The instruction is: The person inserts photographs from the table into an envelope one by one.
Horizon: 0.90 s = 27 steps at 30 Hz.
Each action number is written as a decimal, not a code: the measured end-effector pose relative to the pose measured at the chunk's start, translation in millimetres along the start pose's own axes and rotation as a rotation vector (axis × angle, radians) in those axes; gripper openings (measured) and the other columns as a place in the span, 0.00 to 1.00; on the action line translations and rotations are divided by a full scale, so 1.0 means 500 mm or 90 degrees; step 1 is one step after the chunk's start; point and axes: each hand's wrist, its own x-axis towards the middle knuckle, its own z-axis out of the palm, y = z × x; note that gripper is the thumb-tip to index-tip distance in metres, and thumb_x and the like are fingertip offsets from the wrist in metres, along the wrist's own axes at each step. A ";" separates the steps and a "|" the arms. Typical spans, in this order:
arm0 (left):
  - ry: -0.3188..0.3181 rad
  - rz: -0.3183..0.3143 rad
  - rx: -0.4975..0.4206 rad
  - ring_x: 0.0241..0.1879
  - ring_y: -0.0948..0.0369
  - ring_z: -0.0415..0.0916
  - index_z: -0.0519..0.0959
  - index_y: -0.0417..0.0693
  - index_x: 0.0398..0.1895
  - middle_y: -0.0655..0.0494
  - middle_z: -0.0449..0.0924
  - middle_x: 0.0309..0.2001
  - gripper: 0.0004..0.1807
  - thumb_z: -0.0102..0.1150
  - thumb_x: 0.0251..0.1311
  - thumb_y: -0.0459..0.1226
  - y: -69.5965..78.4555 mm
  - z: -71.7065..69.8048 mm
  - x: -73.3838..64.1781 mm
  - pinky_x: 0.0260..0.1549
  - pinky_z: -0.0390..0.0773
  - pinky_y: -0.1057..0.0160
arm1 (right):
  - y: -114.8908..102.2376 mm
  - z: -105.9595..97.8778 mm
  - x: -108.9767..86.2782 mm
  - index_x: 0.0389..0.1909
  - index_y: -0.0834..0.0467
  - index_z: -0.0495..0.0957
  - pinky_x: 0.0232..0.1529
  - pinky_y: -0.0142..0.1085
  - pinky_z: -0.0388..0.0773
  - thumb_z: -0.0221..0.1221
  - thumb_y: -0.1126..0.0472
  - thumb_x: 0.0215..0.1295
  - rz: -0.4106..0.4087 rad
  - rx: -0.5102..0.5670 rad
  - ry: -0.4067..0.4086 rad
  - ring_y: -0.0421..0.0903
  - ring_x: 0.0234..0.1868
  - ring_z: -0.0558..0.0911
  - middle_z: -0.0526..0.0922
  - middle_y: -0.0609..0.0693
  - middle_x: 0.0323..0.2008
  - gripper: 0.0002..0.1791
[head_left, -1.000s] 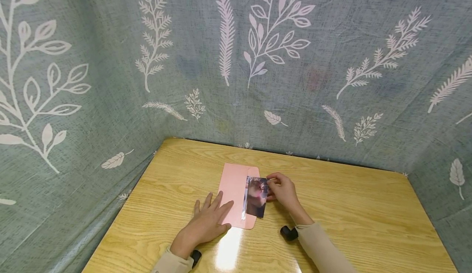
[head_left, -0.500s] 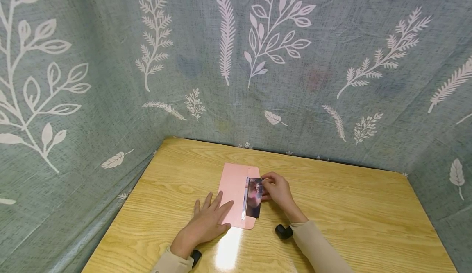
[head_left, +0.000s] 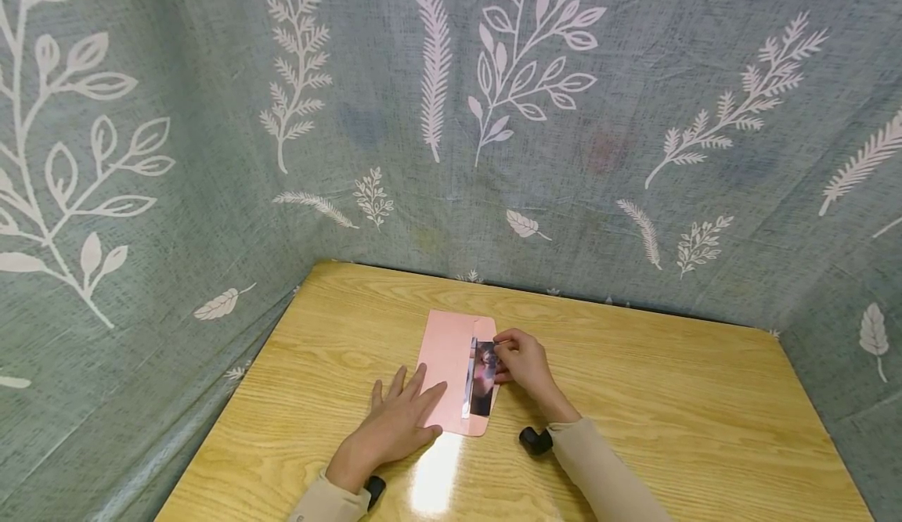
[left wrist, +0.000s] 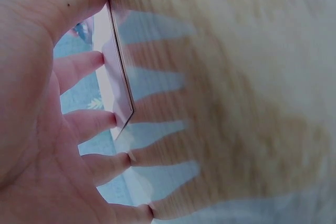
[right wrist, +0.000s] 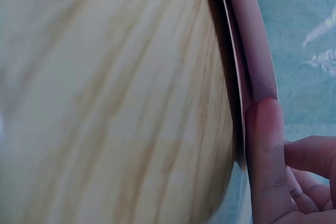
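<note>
A pink envelope [head_left: 445, 342] lies flat on the table, its flap side to the right. Spread fingers of my left hand [head_left: 395, 430] rest on its lower left part; in the left wrist view their tips meet the tabletop and the envelope's edge [left wrist: 118, 72]. A dark photo print [head_left: 482, 390] lies over the flap side, showing as a narrow upright piece beside a thin whitish strip [head_left: 467, 381]. My right hand [head_left: 527, 367] pinches the photo's right edge near its top. In the right wrist view, a thumb and fingers [right wrist: 269, 145] hold a curved sheet.
The wooden table [head_left: 655, 397] reaches left and right of the envelope. Grey-green curtains [head_left: 451, 193] with white leaf prints stand behind it and at the sides. A black wrist device [head_left: 535, 441] sits at the right sleeve, another [head_left: 375, 491] at the left.
My right hand has moved left with the photo's edge, and the visible part of the photo has become narrower. The left hand and the envelope have stayed in place.
</note>
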 end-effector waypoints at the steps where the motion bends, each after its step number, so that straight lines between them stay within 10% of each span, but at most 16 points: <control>1: 0.000 -0.001 0.000 0.75 0.34 0.38 0.61 0.59 0.78 0.41 0.45 0.78 0.37 0.59 0.68 0.53 0.000 0.000 0.000 0.60 0.39 0.21 | -0.001 0.002 0.000 0.48 0.67 0.79 0.21 0.46 0.84 0.57 0.72 0.69 0.001 0.002 -0.001 0.49 0.21 0.83 0.83 0.57 0.32 0.10; 27: 0.005 -0.006 0.011 0.74 0.34 0.41 0.63 0.60 0.76 0.41 0.48 0.78 0.36 0.60 0.66 0.53 0.000 0.000 0.000 0.61 0.42 0.22 | -0.010 0.039 0.003 0.48 0.68 0.77 0.22 0.45 0.84 0.54 0.72 0.70 0.013 -0.011 -0.040 0.48 0.22 0.82 0.82 0.57 0.32 0.09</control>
